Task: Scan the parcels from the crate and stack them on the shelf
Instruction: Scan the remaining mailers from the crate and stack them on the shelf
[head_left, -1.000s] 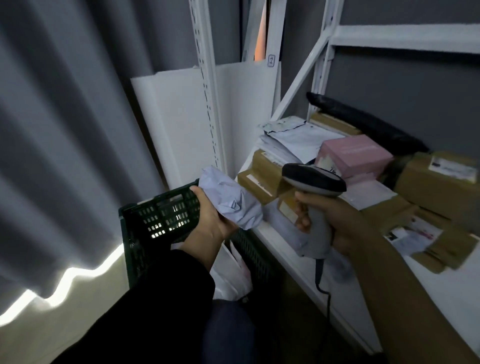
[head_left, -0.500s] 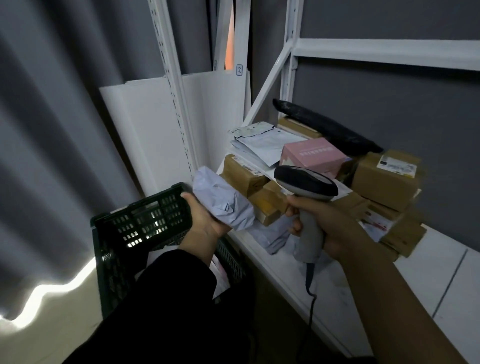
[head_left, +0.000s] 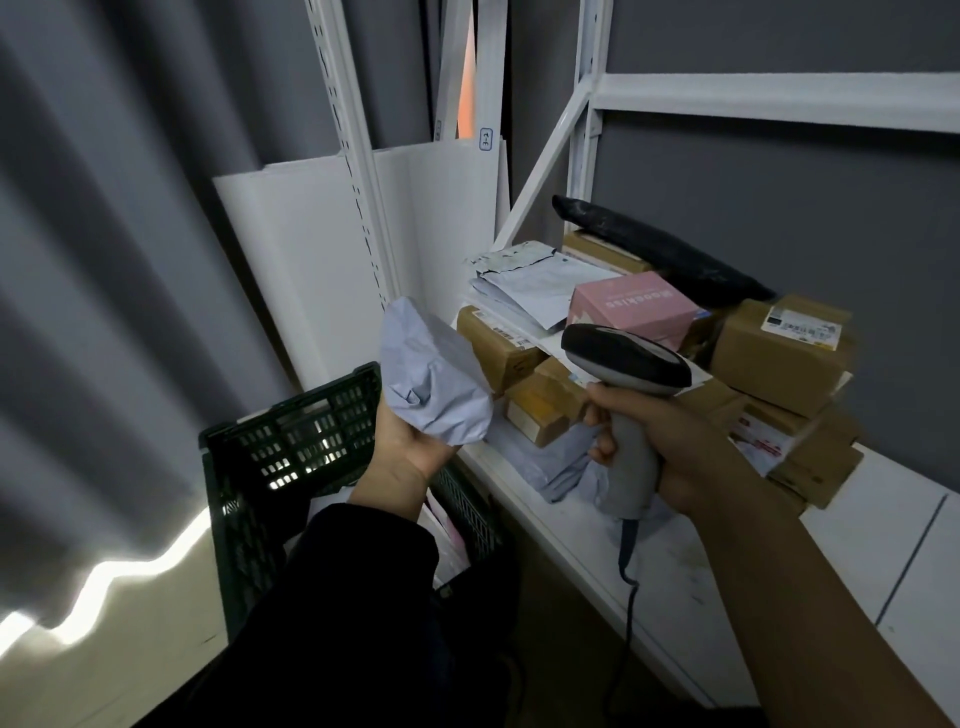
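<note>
Green crate (head_left: 291, 441) is partly hidden by a sleeve (head_left: 363, 597). Over it, by the shelf's (head_left: 872, 540) front edge, the grey parcel (head_left: 431, 384) is gripped from below in the left hand (head_left: 410, 447); the scanner (head_left: 623, 358), in the right hand (head_left: 675, 447).

The left hand's (head_left: 410, 447) fingers are hidden behind the bag (head_left: 431, 379) it holds, and the bag's far side cannot be seen. The scanner (head_left: 623, 364) gripped by the right hand (head_left: 670, 447) has its window turned away, and its cable (head_left: 627, 545) drops into the dark at lower centre. The sleeve (head_left: 332, 597) covers much of the crate's (head_left: 291, 447) inside. Right of centre, the boxes' (head_left: 779, 358) labels are too small to read and their right edges are blurred. The shelf (head_left: 857, 545) runs off the right edge.
</note>
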